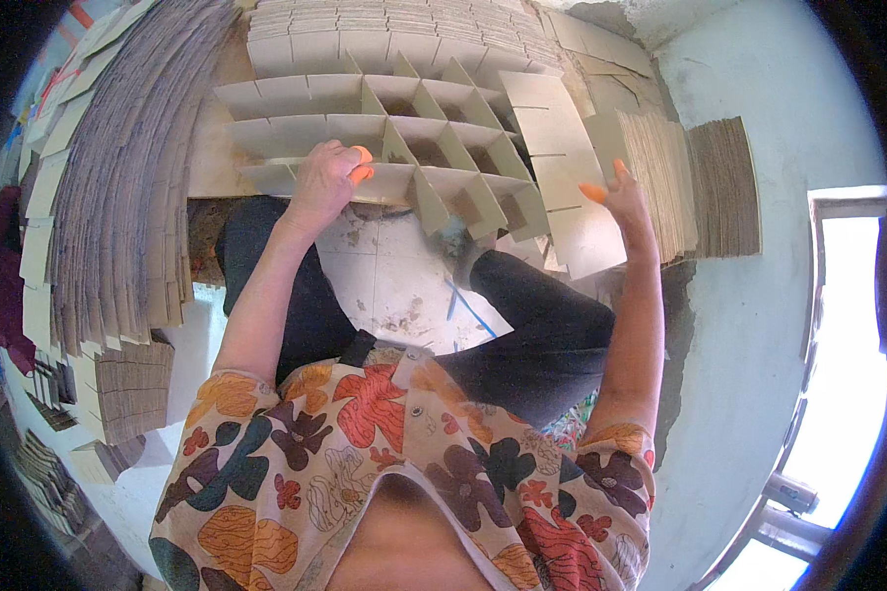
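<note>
A grid of slotted cardboard strips, a cell divider [404,128], stands in front of me on the floor. My left hand [323,180] grips the near strip of this divider at its left end; orange tips cover its fingers. My right hand [623,200], also with orange fingertips, touches a loose slotted cardboard strip [562,167] that leans on the divider's right side. Its fingers rest along the strip's right edge, near a stack of upright strips [660,177].
A long fanned pile of flat cardboard strips [118,177] runs down the left. More strips lie stacked behind the divider [394,20]. Smaller cardboard bundles [133,384] sit lower left. A pale wall [759,325] and bright window [848,345] are to the right. My legs frame a stained floor tile [404,286].
</note>
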Demonstrator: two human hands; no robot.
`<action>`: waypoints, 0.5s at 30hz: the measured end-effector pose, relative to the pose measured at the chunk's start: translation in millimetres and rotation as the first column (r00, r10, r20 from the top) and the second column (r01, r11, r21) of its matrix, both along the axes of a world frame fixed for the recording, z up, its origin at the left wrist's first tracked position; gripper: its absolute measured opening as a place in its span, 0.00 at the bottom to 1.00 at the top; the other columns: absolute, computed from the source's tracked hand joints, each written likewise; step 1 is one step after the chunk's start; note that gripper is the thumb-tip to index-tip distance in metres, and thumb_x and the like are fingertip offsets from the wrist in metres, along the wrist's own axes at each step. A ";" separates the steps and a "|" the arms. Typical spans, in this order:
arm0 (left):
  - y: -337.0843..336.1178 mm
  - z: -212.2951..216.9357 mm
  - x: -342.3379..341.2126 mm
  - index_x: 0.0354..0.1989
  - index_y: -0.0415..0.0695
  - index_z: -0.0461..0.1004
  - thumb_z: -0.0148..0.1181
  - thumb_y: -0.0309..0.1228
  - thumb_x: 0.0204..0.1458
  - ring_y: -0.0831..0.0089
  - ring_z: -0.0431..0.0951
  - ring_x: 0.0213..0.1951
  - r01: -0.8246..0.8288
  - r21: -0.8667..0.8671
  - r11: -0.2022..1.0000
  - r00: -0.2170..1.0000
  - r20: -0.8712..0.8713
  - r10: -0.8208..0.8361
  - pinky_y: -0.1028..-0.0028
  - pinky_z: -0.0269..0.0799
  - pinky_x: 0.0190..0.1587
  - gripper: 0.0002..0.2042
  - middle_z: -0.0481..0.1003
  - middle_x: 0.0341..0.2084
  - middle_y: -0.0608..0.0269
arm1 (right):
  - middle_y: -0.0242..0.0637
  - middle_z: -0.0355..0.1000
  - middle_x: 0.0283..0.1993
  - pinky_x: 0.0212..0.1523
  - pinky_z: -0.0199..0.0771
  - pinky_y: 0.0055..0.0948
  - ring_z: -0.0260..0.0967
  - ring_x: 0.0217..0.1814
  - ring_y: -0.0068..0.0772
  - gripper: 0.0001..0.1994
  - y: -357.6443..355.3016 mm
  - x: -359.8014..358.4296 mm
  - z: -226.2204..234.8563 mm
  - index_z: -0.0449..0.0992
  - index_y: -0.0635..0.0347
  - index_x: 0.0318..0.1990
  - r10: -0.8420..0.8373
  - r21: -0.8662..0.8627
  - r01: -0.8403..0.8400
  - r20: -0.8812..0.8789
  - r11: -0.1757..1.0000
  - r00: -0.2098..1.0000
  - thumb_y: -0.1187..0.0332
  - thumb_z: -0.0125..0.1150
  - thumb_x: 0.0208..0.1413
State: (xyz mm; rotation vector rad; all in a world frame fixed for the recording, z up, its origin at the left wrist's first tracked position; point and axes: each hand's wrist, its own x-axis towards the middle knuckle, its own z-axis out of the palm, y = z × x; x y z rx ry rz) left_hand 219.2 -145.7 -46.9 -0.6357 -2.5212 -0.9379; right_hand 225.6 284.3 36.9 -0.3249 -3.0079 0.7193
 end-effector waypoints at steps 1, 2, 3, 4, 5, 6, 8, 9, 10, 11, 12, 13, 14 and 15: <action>-0.2 0.7 0.3 0.30 0.40 0.76 0.67 0.28 0.40 0.58 0.72 0.29 0.002 -0.001 1.000 1.000 -0.008 -0.002 0.63 0.67 0.33 0.09 0.72 0.22 0.56 | 0.53 0.73 0.45 0.45 0.72 0.35 0.72 0.46 0.41 0.42 10.6 4.9 -2.9 0.60 0.73 0.60 -0.007 -0.087 0.009 0.025 0.996 1.000 0.58 0.72 0.40; -0.2 1.2 0.0 0.30 0.40 0.76 0.67 0.28 0.40 0.58 0.72 0.29 0.005 0.001 1.000 1.000 -0.019 -0.005 0.64 0.67 0.33 0.09 0.72 0.22 0.56 | 0.51 0.74 0.41 0.43 0.73 0.33 0.73 0.43 0.39 0.40 24.3 7.9 -6.1 0.62 0.73 0.59 -0.013 -0.171 0.021 0.048 0.985 0.999 0.60 0.72 0.40; 0.1 2.1 -1.0 0.30 0.40 0.76 0.67 0.28 0.40 0.58 0.72 0.29 0.008 0.001 1.000 0.999 -0.031 -0.008 0.64 0.67 0.33 0.09 0.72 0.22 0.56 | 0.47 0.75 0.38 0.39 0.73 0.28 0.72 0.39 0.34 0.34 38.9 4.5 -10.1 0.68 0.74 0.54 -0.056 -0.189 0.078 0.121 0.979 0.991 0.63 0.74 0.39; 0.6 3.3 -1.8 0.30 0.40 0.76 0.67 0.28 0.40 0.58 0.72 0.29 0.008 -0.006 1.000 1.000 -0.029 -0.008 0.64 0.67 0.32 0.09 0.72 0.22 0.56 | 0.47 0.75 0.38 0.40 0.73 0.29 0.72 0.40 0.34 0.33 54.7 4.2 -12.7 0.70 0.74 0.52 -0.106 -0.244 0.142 0.156 0.959 0.982 0.62 0.74 0.39; 0.9 3.7 -1.3 0.30 0.40 0.77 0.67 0.28 0.40 0.58 0.72 0.29 0.004 -0.015 1.000 1.000 -0.025 -0.005 0.64 0.67 0.32 0.09 0.71 0.22 0.56 | 0.47 0.75 0.38 0.40 0.73 0.30 0.73 0.40 0.34 0.33 58.4 4.9 -6.7 0.71 0.74 0.51 -0.148 -0.297 0.203 0.196 0.933 0.969 0.61 0.74 0.38; 1.0 3.9 -0.9 0.30 0.40 0.77 0.67 0.28 0.40 0.58 0.72 0.29 0.001 -0.023 1.000 1.000 -0.021 -0.002 0.64 0.67 0.32 0.09 0.71 0.22 0.55 | 0.47 0.75 0.39 0.40 0.72 0.31 0.73 0.40 0.34 0.32 59.3 5.9 -3.5 0.72 0.73 0.49 -0.188 -0.346 0.264 0.238 0.900 0.953 0.60 0.74 0.38; 0.1 3.1 -1.5 0.30 0.41 0.77 0.67 0.27 0.40 0.58 0.72 0.29 -0.003 -0.003 1.000 1.000 -0.001 0.003 0.64 0.67 0.32 0.08 0.71 0.22 0.55 | 0.48 0.76 0.39 0.41 0.72 0.32 0.73 0.41 0.36 0.32 59.5 6.6 -12.0 0.73 0.73 0.48 -0.144 -0.265 0.161 0.082 0.951 0.986 0.58 0.74 0.38; 0.8 2.6 -2.3 0.30 0.41 0.76 0.67 0.27 0.40 0.58 0.72 0.29 -0.001 0.010 1.000 1.000 0.009 0.001 0.63 0.67 0.32 0.08 0.71 0.21 0.55 | 0.48 0.76 0.39 0.41 0.72 0.33 0.73 0.41 0.36 0.33 60.3 7.6 -18.0 0.73 0.73 0.48 -0.118 -0.214 0.116 0.004 0.970 0.993 0.57 0.74 0.37; 1.9 2.4 -2.8 0.30 0.41 0.76 0.66 0.27 0.40 0.58 0.72 0.29 -0.002 0.010 1.000 1.000 0.012 0.002 0.64 0.67 0.32 0.08 0.71 0.22 0.55 | 0.48 0.76 0.39 0.42 0.72 0.33 0.73 0.42 0.37 0.33 59.4 9.1 -26.2 0.73 0.73 0.47 -0.070 -0.181 0.075 0.035 0.981 0.997 0.56 0.74 0.38; 1.3 2.3 -2.3 0.30 0.41 0.76 0.66 0.27 0.41 0.58 0.72 0.29 -0.010 0.008 1.000 1.000 0.017 0.010 0.64 0.68 0.32 0.08 0.71 0.22 0.55 | 0.49 0.76 0.39 0.43 0.72 0.33 0.73 0.42 0.38 0.33 48.4 8.6 -32.0 0.74 0.73 0.47 -0.014 -0.151 0.025 0.069 0.988 0.998 0.55 0.73 0.38; 0.8 2.8 -2.3 0.30 0.41 0.76 0.66 0.27 0.41 0.58 0.72 0.29 -0.019 0.005 1.000 1.000 0.022 0.019 0.64 0.68 0.32 0.08 0.71 0.22 0.55 | 0.49 0.76 0.40 0.45 0.72 0.34 0.73 0.43 0.40 0.33 39.0 8.2 -35.5 0.74 0.73 0.46 0.040 -0.122 -0.027 0.104 0.992 0.994 0.53 0.73 0.38; 1.8 3.7 -2.7 0.30 0.41 0.76 0.66 0.27 0.41 0.58 0.73 0.29 -0.014 0.011 1.000 1.000 0.015 0.014 0.64 0.68 0.32 0.08 0.71 0.22 0.55 | 0.49 0.75 0.38 0.40 0.74 0.33 0.74 0.39 0.38 0.26 36.2 9.8 -31.6 0.75 0.72 0.42 0.005 -0.102 0.009 0.141 0.995 0.990 0.58 0.72 0.41; 1.0 3.6 -1.0 0.30 0.41 0.77 0.66 0.26 0.41 0.58 0.73 0.29 -0.019 0.014 1.000 1.000 0.011 0.019 0.64 0.68 0.32 0.08 0.71 0.22 0.55 | 0.48 0.75 0.36 0.37 0.74 0.33 0.74 0.37 0.37 0.23 26.4 13.3 -19.8 0.75 0.72 0.40 -0.050 -0.265 0.087 0.146 0.960 0.988 0.60 0.72 0.42; 0.9 4.1 -0.1 0.31 0.41 0.77 0.66 0.26 0.41 0.58 0.73 0.29 -0.018 0.020 1.000 1.000 0.006 0.018 0.64 0.68 0.32 0.08 0.71 0.22 0.55 | 0.47 0.75 0.35 0.34 0.74 0.33 0.74 0.35 0.35 0.20 19.6 19.9 -6.5 0.76 0.71 0.39 -0.109 -0.416 0.167 0.160 0.894 0.981 0.62 0.71 0.43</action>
